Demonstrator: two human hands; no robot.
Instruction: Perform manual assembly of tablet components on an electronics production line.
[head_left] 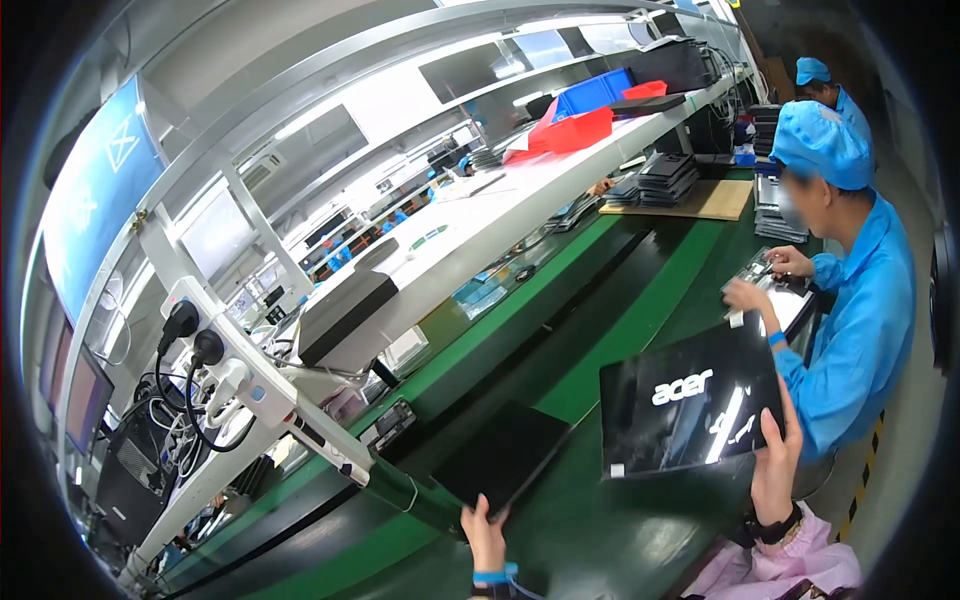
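My right hand grips a glossy black laptop lid by its right edge and holds it tilted up above the green work surface. Light lettering and bright reflections show on the lid, with small white tabs at two of its corners. To the left, a dark, flat, matt panel lies low over the bench. The fingers of my left hand close on its near corner, with the thumb side uppermost. A blue band circles my left wrist, and a dark one my right.
On the right a co-worker in blue handles a small part. Stacked dark panels stand on a board farther back. A white shelf runs above the bench, carrying red and blue bins. A post with a power strip rises at left.
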